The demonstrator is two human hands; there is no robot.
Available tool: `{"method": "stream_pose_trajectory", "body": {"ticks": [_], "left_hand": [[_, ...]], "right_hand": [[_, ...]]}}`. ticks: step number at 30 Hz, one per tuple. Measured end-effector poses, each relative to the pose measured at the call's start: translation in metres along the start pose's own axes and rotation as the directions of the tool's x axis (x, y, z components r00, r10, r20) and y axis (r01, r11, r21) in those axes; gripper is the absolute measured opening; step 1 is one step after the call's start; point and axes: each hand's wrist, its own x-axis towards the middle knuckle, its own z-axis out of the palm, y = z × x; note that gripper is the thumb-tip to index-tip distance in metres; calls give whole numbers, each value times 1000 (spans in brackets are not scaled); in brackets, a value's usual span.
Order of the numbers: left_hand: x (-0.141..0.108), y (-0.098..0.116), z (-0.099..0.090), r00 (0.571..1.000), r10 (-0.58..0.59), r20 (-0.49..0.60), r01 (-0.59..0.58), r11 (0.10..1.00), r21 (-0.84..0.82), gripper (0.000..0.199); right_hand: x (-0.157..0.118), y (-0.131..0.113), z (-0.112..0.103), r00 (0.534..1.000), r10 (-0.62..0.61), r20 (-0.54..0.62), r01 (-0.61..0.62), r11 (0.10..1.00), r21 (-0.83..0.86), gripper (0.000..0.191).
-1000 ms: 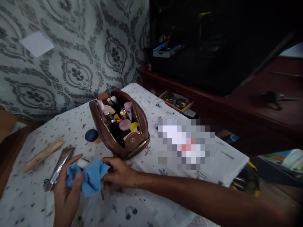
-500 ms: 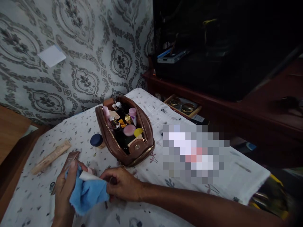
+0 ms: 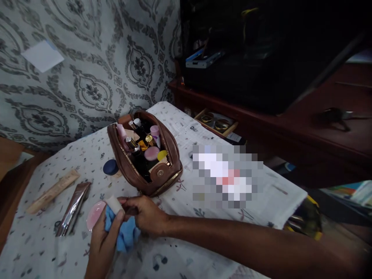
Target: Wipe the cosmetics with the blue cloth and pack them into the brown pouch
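Observation:
My left hand (image 3: 104, 234) is closed around a blue cloth (image 3: 128, 234) and a small whitish item (image 3: 114, 204) that pokes up out of it. The item's kind is hard to tell, as fingers and cloth cover its lower part. My right hand (image 3: 149, 217) has its fingers bent in at the cloth and the item's far side; its fingertips are partly hidden. Beside my left hand lies a round pink item (image 3: 95, 215). A shiny brown squeeze tube (image 3: 74, 209) lies further left. Beyond the hands, a brown cosmetic bag (image 3: 171, 174) stands unzipped, full of bottles and jars.
A beige tube (image 3: 54, 192) and a blue-lidded jar (image 3: 111, 167) lie left of the bag on the patterned white tablecloth (image 3: 186, 252). To the right is a pixelated patch. Behind are a wooden tray with gold-rimmed items (image 3: 221, 124) and a large black screen (image 3: 247, 77).
Both hands, with the cloth and whitish item, have moved right, away from the brown tube. That tube and the round pink item now show more fully. The whole view has shifted slightly.

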Motion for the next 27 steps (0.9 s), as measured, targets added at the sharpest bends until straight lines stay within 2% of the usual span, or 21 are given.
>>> {"method": "stream_pose_trajectory", "body": {"ticks": [3, 5, 7, 9, 11, 13, 15, 17, 19, 21, 24, 27], "left_hand": [[5, -3, -10, 1000, -6, -29, 4, 997, -71, 54], [9, -3, -21, 995, 64, -77, -68, 996, -53, 51], [14, -4, -33, 980, 167, -106, -163, 985, 46, 44], [17, -9, -43, 956, 261, -133, -234, 954, 189, 41], [18, -15, -51, 941, 308, -139, -256, 918, 302, 43], [17, -20, -53, 947, 312, -82, -266, 899, 347, 46], [13, -20, -50, 959, 284, -1, -267, 903, 337, 44], [7, -15, -45, 965, 263, 13, -254, 915, 315, 42], [3, -8, -41, 968, 242, -62, -215, 933, 287, 44], [2, -3, -42, 966, 185, -181, -137, 959, 248, 50], [7, 1, -49, 942, -13, -335, 59, 990, 128, 58], [15, 3, -51, 922, -214, -321, 197, 977, -83, 69]], "right_hand": [[0, -2, 2, 996, 84, -5, -84, 996, -32, 36], [-1, -6, 2, 994, 94, -63, -103, 981, -165, 32], [-4, -14, 3, 993, 40, -107, -72, 948, -311, 23], [-9, -23, 4, 995, -17, -100, -22, 924, -381, 19], [-13, -31, 5, 996, -49, -78, 18, 933, -360, 28], [-16, -38, 5, 994, -91, -60, 68, 950, -305, 44], [-16, -40, 6, 990, -133, -43, 117, 956, -271, 45], [-15, -41, 7, 986, -161, -38, 145, 951, -275, 31], [-15, -39, 9, 982, -186, -46, 162, 933, -320, 20], [-15, -35, 11, 973, -229, -44, 195, 904, -379, 18], [-18, -29, 12, 948, -319, 7, 286, 840, -461, 24], [-22, -27, 11, 928, -368, 65, 342, 765, -546, 27]]}}
